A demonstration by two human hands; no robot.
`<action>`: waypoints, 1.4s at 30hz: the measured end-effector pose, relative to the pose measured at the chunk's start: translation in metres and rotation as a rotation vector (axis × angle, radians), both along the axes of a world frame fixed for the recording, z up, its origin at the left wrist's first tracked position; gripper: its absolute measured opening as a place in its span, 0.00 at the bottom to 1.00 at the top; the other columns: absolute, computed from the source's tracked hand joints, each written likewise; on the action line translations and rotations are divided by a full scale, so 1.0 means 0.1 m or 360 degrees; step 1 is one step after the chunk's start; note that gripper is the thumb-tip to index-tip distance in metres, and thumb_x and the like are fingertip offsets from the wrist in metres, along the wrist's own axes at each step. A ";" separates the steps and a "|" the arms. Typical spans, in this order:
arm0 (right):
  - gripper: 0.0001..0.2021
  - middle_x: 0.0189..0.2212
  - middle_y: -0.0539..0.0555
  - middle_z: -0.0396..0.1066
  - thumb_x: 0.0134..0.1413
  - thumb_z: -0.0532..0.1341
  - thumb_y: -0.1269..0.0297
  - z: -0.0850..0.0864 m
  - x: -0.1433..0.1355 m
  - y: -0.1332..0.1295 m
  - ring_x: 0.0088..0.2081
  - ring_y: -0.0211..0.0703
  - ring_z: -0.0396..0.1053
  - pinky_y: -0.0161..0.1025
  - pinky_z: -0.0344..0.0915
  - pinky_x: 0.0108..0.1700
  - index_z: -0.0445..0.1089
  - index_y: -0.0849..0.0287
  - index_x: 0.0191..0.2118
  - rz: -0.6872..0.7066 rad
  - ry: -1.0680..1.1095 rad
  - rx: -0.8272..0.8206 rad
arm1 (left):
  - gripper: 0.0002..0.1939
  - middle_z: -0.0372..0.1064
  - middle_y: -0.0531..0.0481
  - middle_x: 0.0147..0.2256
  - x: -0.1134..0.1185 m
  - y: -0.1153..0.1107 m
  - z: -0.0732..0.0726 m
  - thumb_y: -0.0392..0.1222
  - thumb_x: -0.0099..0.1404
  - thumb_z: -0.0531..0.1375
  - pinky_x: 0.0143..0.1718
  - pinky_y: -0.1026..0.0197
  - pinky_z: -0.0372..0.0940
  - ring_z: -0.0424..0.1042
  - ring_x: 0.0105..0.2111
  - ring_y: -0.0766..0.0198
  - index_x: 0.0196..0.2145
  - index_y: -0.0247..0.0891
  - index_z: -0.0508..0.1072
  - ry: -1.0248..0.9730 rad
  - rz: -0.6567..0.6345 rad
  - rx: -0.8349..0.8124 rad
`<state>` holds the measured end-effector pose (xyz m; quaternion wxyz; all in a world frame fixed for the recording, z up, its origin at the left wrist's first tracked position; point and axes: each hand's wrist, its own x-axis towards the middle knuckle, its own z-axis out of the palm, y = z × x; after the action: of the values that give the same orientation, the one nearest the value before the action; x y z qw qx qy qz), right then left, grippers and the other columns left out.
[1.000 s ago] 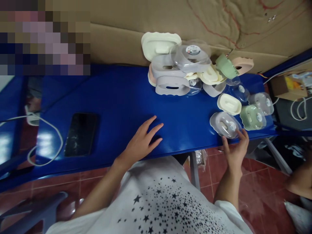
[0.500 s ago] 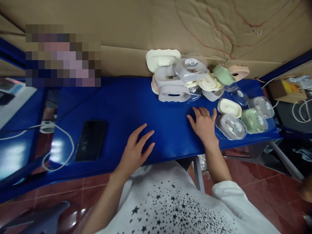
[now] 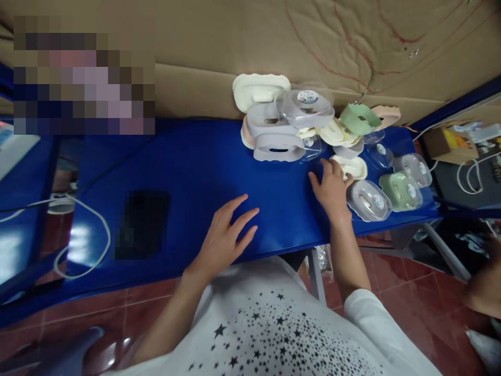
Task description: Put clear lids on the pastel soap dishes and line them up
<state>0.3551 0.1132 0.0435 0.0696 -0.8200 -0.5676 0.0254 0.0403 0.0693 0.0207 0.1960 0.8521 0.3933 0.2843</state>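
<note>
My left hand [image 3: 225,237] hovers over the front of the blue table, fingers spread and holding nothing. My right hand [image 3: 332,190] is further right with its fingers apart, touching the near left edge of a cream plastic tray [image 3: 354,166]; no grip on it shows. Just right of that hand sits a grey box with a clear lid [image 3: 369,201]. Behind the cream tray lie a grey ring-shaped piece [image 3: 348,150] and a green wavy-edged piece [image 3: 360,119]. A green lidded box [image 3: 401,191] and another clear-lidded box [image 3: 413,169] stand at the right.
Grey slotted covers [image 3: 278,147], a cream tray [image 3: 261,91] and a clear lid [image 3: 305,107] are heaped against the cardboard wall [image 3: 195,91]. A dark, partly pixelated object [image 3: 143,224] and a white cable [image 3: 107,230] lie at left. A cardboard box [image 3: 450,146] stands far right.
My right hand has moved slightly forward and met the cream tray, which has shifted left and back, away from the lidded boxes. The green piece has tipped a little. My left hand moved slightly right.
</note>
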 end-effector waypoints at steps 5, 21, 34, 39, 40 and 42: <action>0.24 0.75 0.60 0.61 0.79 0.52 0.55 0.18 -0.61 -0.42 0.76 0.55 0.57 0.61 0.56 0.75 0.63 0.50 0.73 0.1102 0.0362 -0.0085 | 0.29 0.56 0.36 0.74 -0.03 -0.03 -0.04 0.46 0.78 0.62 0.69 0.37 0.65 0.61 0.73 0.42 0.72 0.47 0.62 0.0112 -0.0004 0.0007; 0.16 0.63 0.61 0.71 0.79 0.53 0.58 0.03 -0.62 -0.02 0.69 0.60 0.64 0.61 0.58 0.69 0.79 0.52 0.51 0.1100 0.0080 0.0360 | 0.34 0.53 0.31 0.74 -0.47 -0.23 -0.10 0.40 0.73 0.67 0.63 0.39 0.73 0.65 0.71 0.39 0.72 0.47 0.62 0.0076 0.0268 0.0024; 0.17 0.55 0.58 0.82 0.78 0.54 0.60 -0.20 0.05 -0.52 0.59 0.54 0.76 0.53 0.69 0.61 0.78 0.54 0.58 0.0600 0.0153 0.0403 | 0.28 0.59 0.37 0.71 -0.39 -0.11 -0.07 0.41 0.75 0.65 0.67 0.38 0.71 0.66 0.71 0.44 0.69 0.50 0.65 0.0053 0.0080 -0.0087; 0.19 0.58 0.49 0.81 0.76 0.57 0.66 -0.14 -0.37 -0.78 0.62 0.51 0.75 0.56 0.68 0.65 0.76 0.42 0.63 0.1188 0.0268 0.0385 | 0.43 0.44 0.35 0.78 -0.19 -0.06 0.00 0.46 0.73 0.69 0.71 0.32 0.66 0.55 0.76 0.37 0.76 0.54 0.52 0.0095 0.0024 0.0059; 0.20 0.58 0.47 0.81 0.76 0.58 0.68 -0.13 -0.46 -0.83 0.63 0.50 0.75 0.57 0.66 0.68 0.75 0.39 0.64 0.1307 0.0290 0.0370 | 0.41 0.46 0.37 0.78 -0.18 -0.05 0.01 0.46 0.73 0.68 0.72 0.32 0.64 0.54 0.77 0.37 0.76 0.55 0.54 0.0130 -0.0017 0.0095; 0.20 0.57 0.45 0.81 0.76 0.59 0.68 -0.11 -0.56 -0.89 0.64 0.50 0.74 0.60 0.61 0.74 0.75 0.36 0.64 0.1432 0.0303 0.0348 | 0.34 0.54 0.41 0.76 -0.20 -0.04 0.03 0.44 0.75 0.66 0.73 0.34 0.64 0.56 0.76 0.40 0.73 0.54 0.60 0.0198 -0.0115 0.0122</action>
<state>0.2991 0.0241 0.0329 0.1895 -0.4745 -0.8569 0.0681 0.0201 0.0648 0.0233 0.1485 0.8887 0.3624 0.2383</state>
